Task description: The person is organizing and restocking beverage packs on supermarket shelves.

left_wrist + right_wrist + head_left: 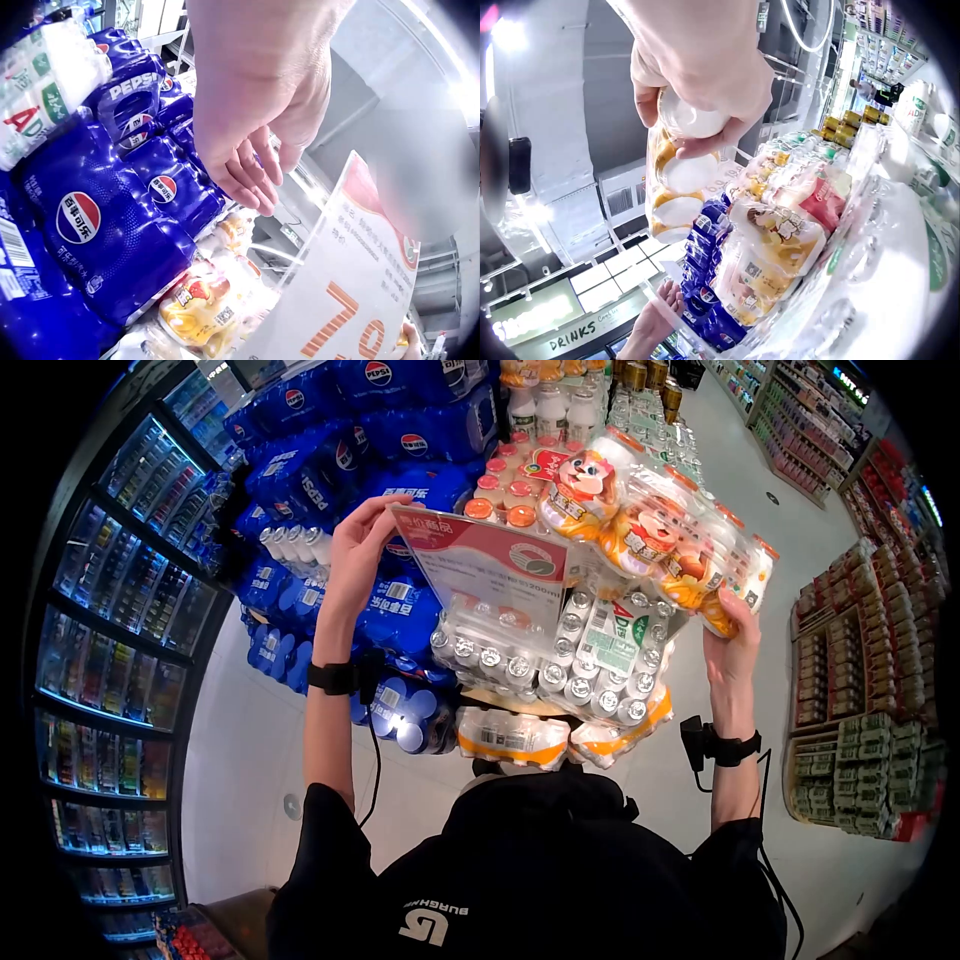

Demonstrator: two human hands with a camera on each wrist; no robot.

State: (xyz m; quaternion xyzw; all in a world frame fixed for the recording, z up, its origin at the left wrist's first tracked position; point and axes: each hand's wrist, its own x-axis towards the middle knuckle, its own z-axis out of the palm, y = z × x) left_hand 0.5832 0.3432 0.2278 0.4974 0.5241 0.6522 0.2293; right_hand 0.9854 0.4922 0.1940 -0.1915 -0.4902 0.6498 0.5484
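My right hand point(738, 635) grips one end of a shrink-wrapped pack of drink bottles point(650, 530) with orange caps and cartoon labels. In the right wrist view, thumb and fingers curl round the end bottle, and the bottles' round white bases point(690, 174) show. A red and white price sign point(490, 575) in a clear holder stands between my hands. My left hand point(360, 545) is near the sign's upper left corner, its fingers loosely bent; the left wrist view shows a gap between them and the sign.
Blue Pepsi multipacks point(400, 610) are stacked to the left. White bottle packs with a green label point(610, 640) sit in front, above orange-banded packs point(513, 738). Lit drink coolers point(120, 610) line the far left. Across the aisle floor point(760, 500), more stacked goods point(860, 650) stand right.
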